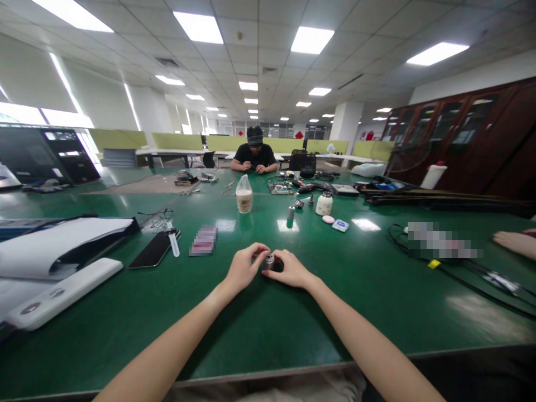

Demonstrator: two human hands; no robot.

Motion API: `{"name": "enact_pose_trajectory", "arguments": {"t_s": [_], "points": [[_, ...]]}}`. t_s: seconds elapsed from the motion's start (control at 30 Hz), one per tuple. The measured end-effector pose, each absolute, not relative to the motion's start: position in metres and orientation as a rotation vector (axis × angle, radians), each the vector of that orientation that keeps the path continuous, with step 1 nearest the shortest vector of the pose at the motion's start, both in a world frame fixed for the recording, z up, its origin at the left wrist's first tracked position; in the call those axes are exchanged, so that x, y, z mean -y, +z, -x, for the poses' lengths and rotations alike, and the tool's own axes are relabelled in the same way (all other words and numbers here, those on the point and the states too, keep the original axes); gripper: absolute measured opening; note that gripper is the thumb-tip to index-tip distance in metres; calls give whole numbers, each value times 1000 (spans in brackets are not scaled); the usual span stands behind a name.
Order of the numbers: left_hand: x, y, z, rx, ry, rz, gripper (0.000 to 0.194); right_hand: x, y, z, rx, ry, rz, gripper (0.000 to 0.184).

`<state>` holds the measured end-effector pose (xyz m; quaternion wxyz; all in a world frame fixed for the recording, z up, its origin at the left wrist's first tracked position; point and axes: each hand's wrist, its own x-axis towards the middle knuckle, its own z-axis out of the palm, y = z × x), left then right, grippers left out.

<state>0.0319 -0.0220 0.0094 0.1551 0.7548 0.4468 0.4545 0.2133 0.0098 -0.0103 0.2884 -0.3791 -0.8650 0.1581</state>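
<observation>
Both my hands meet on the green table (268,324) a little in front of me. My left hand (245,267) and my right hand (290,270) are closed in a pinch round a small silver and black cylindrical part (269,261) held between their fingertips. The part stands just above or on the table top; I cannot tell which. My forearms stretch in from the near edge.
A black phone (154,249) and a white device (62,291) lie at the left beside papers. A bagged cup (244,195), a white jar (324,204) and small parts stand mid-table. Black cables (473,268) run at the right, near another person's hand (515,243). A person (255,153) sits at the far end.
</observation>
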Motion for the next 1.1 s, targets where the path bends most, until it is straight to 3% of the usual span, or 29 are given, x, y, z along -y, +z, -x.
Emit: {"name": "enact_pose_trajectory", "arguments": {"t_s": [1.1], "points": [[26, 11, -31, -1299, 1166, -2286, 22, -10, -13, -215, 2330, 404, 967, 32]]}}
